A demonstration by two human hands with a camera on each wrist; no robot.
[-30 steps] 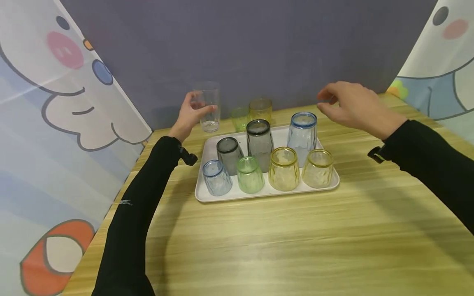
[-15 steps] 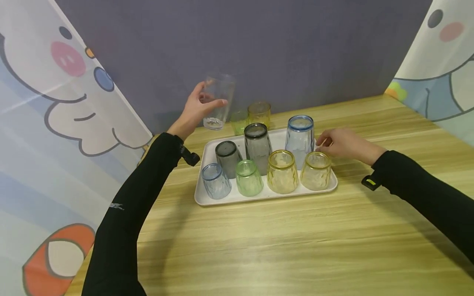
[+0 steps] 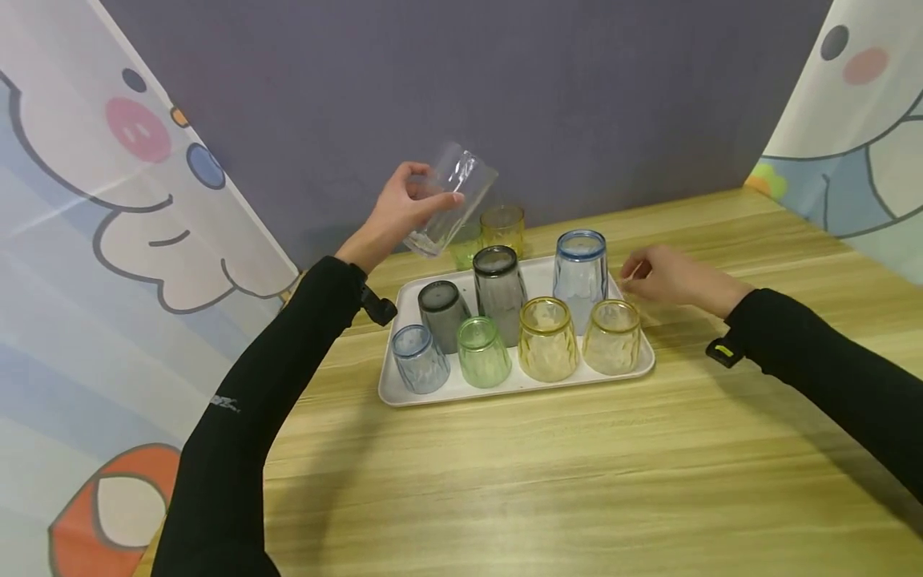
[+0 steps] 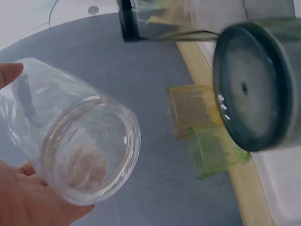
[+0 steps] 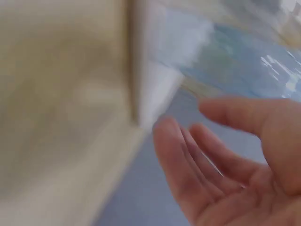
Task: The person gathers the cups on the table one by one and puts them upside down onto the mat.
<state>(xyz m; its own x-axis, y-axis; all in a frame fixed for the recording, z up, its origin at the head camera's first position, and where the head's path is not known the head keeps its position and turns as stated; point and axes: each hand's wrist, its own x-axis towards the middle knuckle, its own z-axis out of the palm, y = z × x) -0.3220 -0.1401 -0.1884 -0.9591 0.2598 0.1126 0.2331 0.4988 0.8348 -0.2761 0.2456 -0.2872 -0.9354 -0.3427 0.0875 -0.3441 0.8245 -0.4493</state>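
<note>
My left hand (image 3: 400, 210) grips a tall clear glass (image 3: 461, 192), raised over the back left of the tray and tilted with its top to the right. In the left wrist view the thick base of this clear glass (image 4: 94, 150) faces the camera. By the tray's right side is my right hand (image 3: 671, 280), close to the tall blue glass (image 3: 581, 276). Its fingers are bent loosely, with a gap between thumb and fingertips in the right wrist view and nothing held there. Whether it touches the tray's edge I cannot tell.
The white tray (image 3: 505, 388) bears several upside-down glasses: dark grey (image 3: 497, 296), small blue (image 3: 421, 361), green (image 3: 485, 354) and yellow (image 3: 548, 340). Behind it on the wooden table (image 3: 548, 481) stand a yellow glass (image 3: 505, 226) and a green glass (image 3: 465, 248), before a grey panel (image 3: 591, 104).
My left hand has lifted the clear glass off the table, moved it right and tipped it over to the right. My right hand has come down to the tray's right side.
</note>
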